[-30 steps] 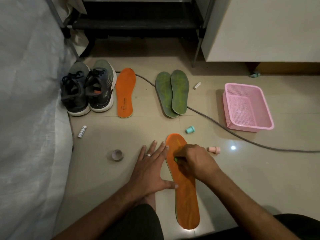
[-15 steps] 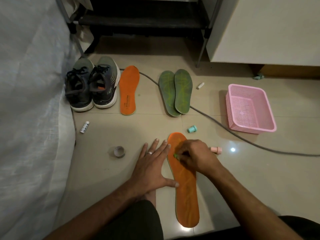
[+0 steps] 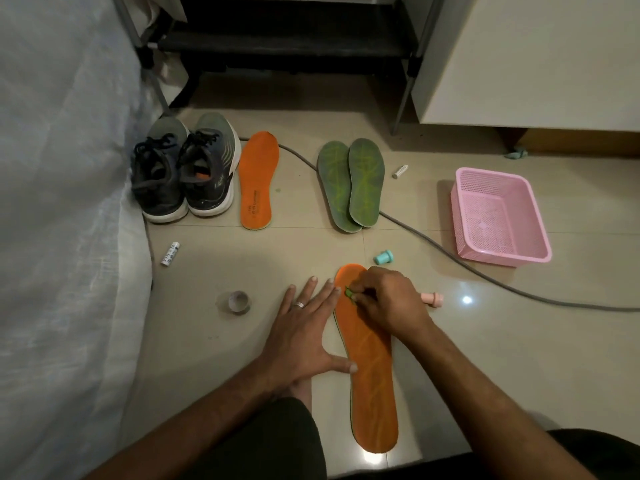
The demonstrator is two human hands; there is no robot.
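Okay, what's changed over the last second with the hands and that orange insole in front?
The right hand, pinching a small green piece, has slid up the near orange insole toward its toe. Nothing was picked up or let go. The left hand stays flat against the insole's edge. The shoes, green insoles and pink basket lie as before.

tiled floor (image 3: pixel 519 358) — shoes (image 3: pixel 187 174) | near orange insole (image 3: pixel 372 382) | far orange insole (image 3: pixel 258 181) | green insoles (image 3: pixel 365 181) | pink basket (image 3: pixel 491 174) | cable (image 3: pixel 588 308)
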